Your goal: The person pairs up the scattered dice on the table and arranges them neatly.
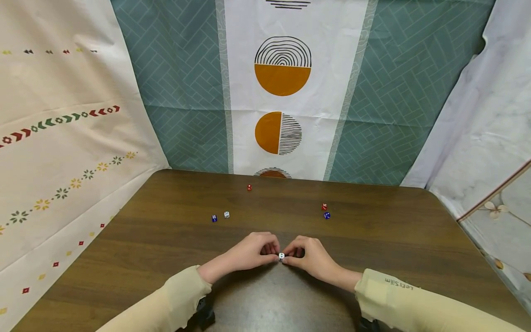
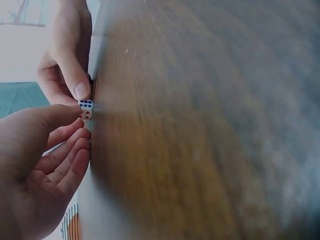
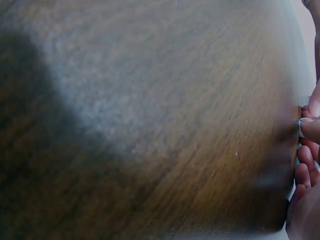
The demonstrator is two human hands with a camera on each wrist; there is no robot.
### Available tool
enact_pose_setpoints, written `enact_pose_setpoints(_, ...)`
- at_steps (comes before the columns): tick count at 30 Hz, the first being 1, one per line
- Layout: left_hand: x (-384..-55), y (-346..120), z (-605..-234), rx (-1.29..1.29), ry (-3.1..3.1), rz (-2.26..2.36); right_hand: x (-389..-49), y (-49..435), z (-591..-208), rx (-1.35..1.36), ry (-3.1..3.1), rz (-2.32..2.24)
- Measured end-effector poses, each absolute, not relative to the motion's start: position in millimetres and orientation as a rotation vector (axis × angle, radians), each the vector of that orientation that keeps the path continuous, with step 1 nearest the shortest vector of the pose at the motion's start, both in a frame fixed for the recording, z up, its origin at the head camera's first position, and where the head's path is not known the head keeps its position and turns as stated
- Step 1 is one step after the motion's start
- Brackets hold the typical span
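A small white die (image 1: pixel 281 256) sits low over the brown table, between the fingertips of both hands. My left hand (image 1: pixel 258 251) pinches it from the left, with thumb and index finger at its side. From the other side my right hand (image 1: pixel 312 257) grips it with thumb and fingertip. In the left wrist view the white die (image 2: pixel 86 109) shows blue dots on one face and red dots on another, and both thumbs are right at it. The right wrist view catches only a sliver of the die, mostly hidden behind a thumb (image 3: pixel 311 129).
Farther back on the table (image 1: pixel 166 240) lie a blue die (image 1: pixel 214 218) beside a white die (image 1: pixel 226 215), and a lone red die (image 1: pixel 249 187). To the right, a red die (image 1: pixel 324 206) is close to a blue die (image 1: pixel 327 215). Patterned cloths (image 1: pixel 282 101) hang behind the table.
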State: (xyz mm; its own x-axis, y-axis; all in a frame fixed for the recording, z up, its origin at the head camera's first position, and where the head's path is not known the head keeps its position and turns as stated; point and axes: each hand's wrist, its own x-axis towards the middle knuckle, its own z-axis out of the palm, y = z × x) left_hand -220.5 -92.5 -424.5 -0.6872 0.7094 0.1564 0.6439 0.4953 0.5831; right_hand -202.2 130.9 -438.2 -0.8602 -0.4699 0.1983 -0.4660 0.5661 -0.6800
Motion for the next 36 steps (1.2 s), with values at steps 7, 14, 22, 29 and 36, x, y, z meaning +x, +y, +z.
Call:
enact_pose_setpoints(7, -225.3, -91.0, -428.7, 1.192, 2.601, 1.009, -202.1, 130.3, -438.5, -0.799, 2.77, -1.206)
enact_pose_setpoints(14, -227.1, -89.1, -431.2, 1.196, 2.604, 0.979, -201.6, 130.7, -438.1, -0.796, 2.759, -1.21)
enact_pose_setpoints(22, -224.8, -87.0, -430.7, 1.18, 2.617, 0.999, -201.3, 131.5, -439.7, -0.791, 2.777, -1.207)
enact_pose_setpoints(29, -223.2, -85.5, -430.5, 1.136, 2.638, 1.023, -201.1, 131.6, -440.4, -0.807, 2.768, -1.233)
enact_pose_setpoints(36, -220.7, -84.7, -429.4, 1.132, 2.645, 1.038, -197.8, 132.0, -438.9, -0.826, 2.746, -1.252)
